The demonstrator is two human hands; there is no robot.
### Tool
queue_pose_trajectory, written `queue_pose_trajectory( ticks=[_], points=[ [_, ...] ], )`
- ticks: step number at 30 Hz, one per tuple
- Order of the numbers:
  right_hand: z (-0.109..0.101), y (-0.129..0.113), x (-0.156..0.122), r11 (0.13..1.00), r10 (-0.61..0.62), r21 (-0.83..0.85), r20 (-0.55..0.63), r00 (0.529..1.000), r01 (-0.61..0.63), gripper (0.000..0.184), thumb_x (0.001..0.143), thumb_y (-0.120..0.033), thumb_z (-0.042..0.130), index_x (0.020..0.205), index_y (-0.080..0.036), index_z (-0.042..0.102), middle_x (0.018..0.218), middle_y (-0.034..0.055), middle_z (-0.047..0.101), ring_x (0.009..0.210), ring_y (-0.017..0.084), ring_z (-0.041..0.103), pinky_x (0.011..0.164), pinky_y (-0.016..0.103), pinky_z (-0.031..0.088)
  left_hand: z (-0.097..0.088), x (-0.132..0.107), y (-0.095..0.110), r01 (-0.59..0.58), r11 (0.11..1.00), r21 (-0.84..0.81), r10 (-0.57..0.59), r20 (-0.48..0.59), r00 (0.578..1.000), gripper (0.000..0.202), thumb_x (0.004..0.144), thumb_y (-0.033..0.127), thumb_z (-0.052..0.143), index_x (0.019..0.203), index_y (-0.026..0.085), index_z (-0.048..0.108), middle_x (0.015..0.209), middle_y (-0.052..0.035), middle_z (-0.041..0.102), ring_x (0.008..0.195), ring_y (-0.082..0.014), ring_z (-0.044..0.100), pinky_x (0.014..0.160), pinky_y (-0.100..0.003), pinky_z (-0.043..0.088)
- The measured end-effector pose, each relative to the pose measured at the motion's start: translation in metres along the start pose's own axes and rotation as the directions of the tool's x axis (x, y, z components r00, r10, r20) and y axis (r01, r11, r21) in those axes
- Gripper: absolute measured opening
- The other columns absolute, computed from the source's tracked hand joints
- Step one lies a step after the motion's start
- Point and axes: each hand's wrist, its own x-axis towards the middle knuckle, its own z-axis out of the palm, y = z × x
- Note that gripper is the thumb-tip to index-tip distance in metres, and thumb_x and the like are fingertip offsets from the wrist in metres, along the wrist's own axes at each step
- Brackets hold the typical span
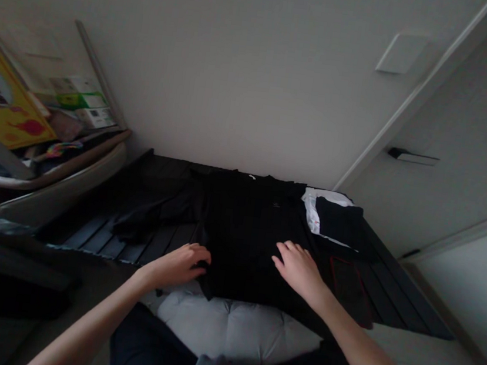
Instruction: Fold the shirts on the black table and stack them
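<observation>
A black T-shirt [246, 230] lies spread on a low dark slatted table [99, 236], one sleeve trailing off to the left. My left hand [182, 264] curls at the shirt's lower left edge, fingers closed on the fabric. My right hand [298, 266] rests flat on the shirt's lower right part with fingers stretched out. A folded black and white garment [332, 217] sits at the shirt's right, near the table's far right corner.
A grey cushion [234, 329] lies between my knees and the table. At the left a curved tray [50, 165] holds boxes and a yellow package [0, 99]. A white wall stands behind, and a grey door with a handle [410, 157] is at the right.
</observation>
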Motion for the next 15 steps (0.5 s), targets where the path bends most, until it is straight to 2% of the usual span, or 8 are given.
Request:
queue_pose_trajectory(
  ticks=[4, 6, 8, 11, 13, 15],
  points=[
    [-0.013, -0.049, 0.011, 0.943, -0.069, 0.317, -0.11, 0.991, 0.101, 0.036, 0.095, -0.042, 0.044, 0.109, -0.015, 0.063, 0.105, 0.0127, 0.066, 0.102, 0.025, 0.06, 0.09, 0.037, 0.043, 0.005, 0.02, 0.01, -0.05, 0.999, 0.019, 0.052, -0.098, 0.994, 0.015, 0.09, 0.022, 0.053, 0.103, 0.02, 0.061, 0.104, -0.0048, 0.064, 0.1, -0.0178, 0.059, 0.089, -0.029, 0.045],
    [-0.017, -0.069, 0.01, 0.83, -0.127, 0.527, -0.139, 0.982, 0.182, 0.038, 0.091, -0.045, 0.052, 0.111, -0.015, 0.061, 0.106, 0.0113, 0.066, 0.104, 0.023, 0.059, 0.092, 0.035, 0.043, 0.006, 0.027, 0.015, -0.066, 0.998, 0.023, 0.068, -0.112, 0.991, 0.015, 0.092, 0.022, 0.052, 0.104, 0.02, 0.06, 0.104, -0.0049, 0.064, 0.099, -0.0177, 0.059, 0.089, -0.029, 0.045],
    [-0.018, -0.081, 0.007, 0.672, -0.185, 0.706, -0.13, 0.974, 0.222, 0.04, 0.083, -0.042, 0.064, 0.113, -0.016, 0.06, 0.107, 0.009, 0.066, 0.102, 0.021, 0.06, 0.089, 0.031, 0.045, 0.007, 0.03, 0.02, -0.084, 0.996, 0.014, 0.085, -0.116, 0.99, 0.015, 0.092, 0.022, 0.051, 0.104, 0.02, 0.06, 0.104, -0.0048, 0.064, 0.1, -0.0177, 0.059, 0.09, -0.029, 0.045],
    [-0.017, -0.09, 0.002, 0.504, -0.192, 0.85, -0.063, 0.979, 0.154, 0.025, 0.081, -0.026, 0.064, 0.104, -0.017, 0.062, 0.097, 0.0051, 0.068, 0.09, 0.018, 0.063, 0.079, 0.027, 0.046, 0.006, 0.03, 0.021, -0.111, 0.993, -0.041, 0.106, -0.116, 0.988, 0.015, 0.092, 0.025, 0.052, 0.103, 0.022, 0.061, 0.103, -0.0037, 0.064, 0.1, -0.0175, 0.059, 0.091, -0.03, 0.045],
    [-0.015, -0.092, -0.003, 0.476, -0.148, 0.874, -0.026, 0.989, 0.094, 0.01, 0.084, -0.021, 0.057, 0.09, -0.017, 0.063, 0.082, 0.0021, 0.066, 0.077, 0.016, 0.061, 0.07, 0.025, 0.044, 0.004, 0.032, 0.014, -0.111, 0.988, -0.106, 0.094, -0.155, 0.983, 0.016, 0.091, 0.03, 0.054, 0.104, 0.023, 0.061, 0.106, -0.0034, 0.063, 0.098, -0.0168, 0.06, 0.089, -0.029, 0.046],
    [-0.015, -0.093, -0.01, 0.503, -0.099, 0.862, -0.011, 0.995, 0.059, 0.009, 0.085, -0.022, 0.055, 0.082, -0.017, 0.062, 0.071, -0.0002, 0.061, 0.067, 0.014, 0.056, 0.063, 0.024, 0.04, 0.001, 0.04, -0.003, -0.044, 0.982, -0.181, -0.004, -0.26, 0.966, 0.021, 0.091, 0.035, 0.053, 0.106, 0.022, 0.06, 0.11, -0.0047, 0.062, 0.095, -0.0163, 0.061, 0.085, -0.027, 0.048]
  ],
)
